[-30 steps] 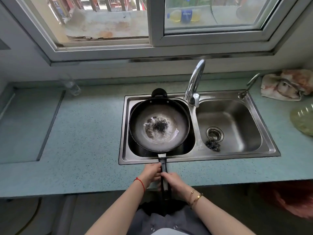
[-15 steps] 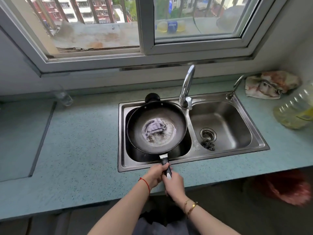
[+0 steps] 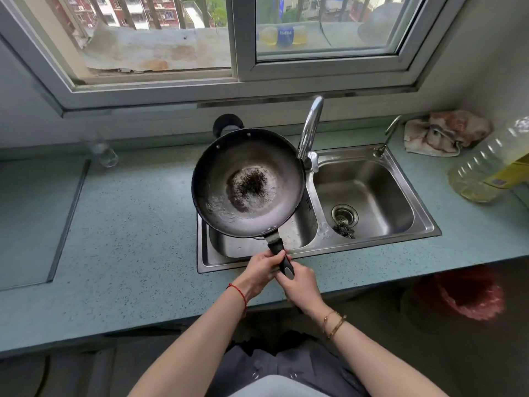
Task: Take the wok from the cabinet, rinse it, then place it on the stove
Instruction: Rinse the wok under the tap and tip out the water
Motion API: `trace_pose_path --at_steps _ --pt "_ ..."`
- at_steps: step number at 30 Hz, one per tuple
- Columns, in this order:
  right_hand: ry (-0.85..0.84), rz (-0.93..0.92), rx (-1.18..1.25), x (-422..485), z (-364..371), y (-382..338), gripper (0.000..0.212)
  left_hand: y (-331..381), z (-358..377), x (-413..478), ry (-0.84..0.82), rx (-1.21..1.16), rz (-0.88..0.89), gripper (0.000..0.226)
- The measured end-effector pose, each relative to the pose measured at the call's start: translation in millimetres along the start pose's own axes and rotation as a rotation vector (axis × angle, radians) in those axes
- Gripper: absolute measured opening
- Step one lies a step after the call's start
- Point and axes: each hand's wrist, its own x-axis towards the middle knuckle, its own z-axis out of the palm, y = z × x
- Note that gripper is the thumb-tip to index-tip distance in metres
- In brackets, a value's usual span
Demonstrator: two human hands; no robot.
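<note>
Hands first: the left hand (image 3: 259, 267) curls round the black handle (image 3: 279, 250) of the wok (image 3: 247, 183) close to the pan. The right hand (image 3: 300, 285) grips the same handle just behind it, nearer the body, and the two hands touch. A red string (image 3: 239, 292) circles the left wrist, and thin gold bracelets (image 3: 333, 322) sit on the right.

The wok is held up over the left basin of the steel sink (image 3: 372, 245), its bowl facing upward and hiding most of that basin. A patch of dark specks lies in the middle of the bowl, and a little water shines low on its left side. A small black loop handle (image 3: 227, 123) stands at the far rim.

A tall curved tap (image 3: 310, 124) rises just right of the wok, between the two basins. In the right basin are a round drain strainer (image 3: 344, 214) and, just in front of it, a wad of steel wool (image 3: 345, 231). A thinner second tap (image 3: 386, 138) stands at the sink's far right corner.

The sink is set in a speckled blue-green surface (image 3: 128, 224). At its far right lies a crumpled stained cloth (image 3: 443, 133), with a large clear bottle of yellow oil (image 3: 486, 167) near it. A clear glass (image 3: 104, 153) stands at the back left. Above is a window (image 3: 237, 75), with another bottle (image 3: 284, 34) lying on the ledge outside. Something red (image 3: 463, 293) sits below the surface at right, too blurred to tell.
</note>
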Motion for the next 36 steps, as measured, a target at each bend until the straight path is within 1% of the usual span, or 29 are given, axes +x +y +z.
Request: trace_pose_path --at_steps 3,5,7,9,12,14,17,20,22,24,27,30,31,33,36 --pt "-0.082 0.023 0.139 -6 -1 -7 0.023 -2 -4 -6 0.074 0.092 0.113 0.010" --pt "-0.135 0.063 0.227 -10 -3 -12 0.024 -3 -7 -12 0.131 0.158 0.192 0.016" --pt "-0.153 0.111 0.299 -13 -3 -21 0.026 -2 -10 -16 0.186 0.223 0.249 0.020" --pt "-0.144 0.150 0.332 -16 -2 -30 0.028 1 -13 -19 0.226 0.273 0.262 0.019" --pt "-0.122 0.208 0.357 -18 3 -43 0.028 5 -18 -20 0.244 0.284 0.254 0.027" --pt "-0.115 0.207 0.344 -16 4 -50 0.027 9 -18 -21 0.203 0.217 0.221 0.021" --pt "-0.081 0.140 0.217 -12 5 -54 0.022 14 -16 -23 0.108 0.076 0.156 0.028" --pt "-0.053 0.079 0.130 -10 2 -49 0.020 13 -11 -23 0.033 -0.023 0.115 0.018" --pt "-0.064 0.064 0.130 -8 -3 -42 0.020 10 -4 -24 0.002 -0.108 0.104 0.016" --pt "-0.107 0.084 0.210 -3 -10 -36 0.019 7 1 -22 -0.037 -0.195 0.074 0.021" --pt "-0.228 0.180 0.452 4 -15 -31 0.020 8 5 -21 -0.107 -0.279 -0.008 0.038" --pt "-0.328 0.216 0.623 7 -7 -29 0.024 16 6 -21 -0.139 -0.503 -0.029 0.029" --pt "-0.352 0.222 0.659 8 -4 -28 0.024 18 3 -21 -0.132 -0.534 -0.023 0.031" --pt "-0.400 0.225 0.703 13 -2 -27 0.026 20 -4 -20 -0.122 -0.496 -0.016 0.033" --pt "-0.482 0.271 0.752 24 -4 -26 0.031 22 -11 -16 -0.132 -0.393 0.001 0.028"
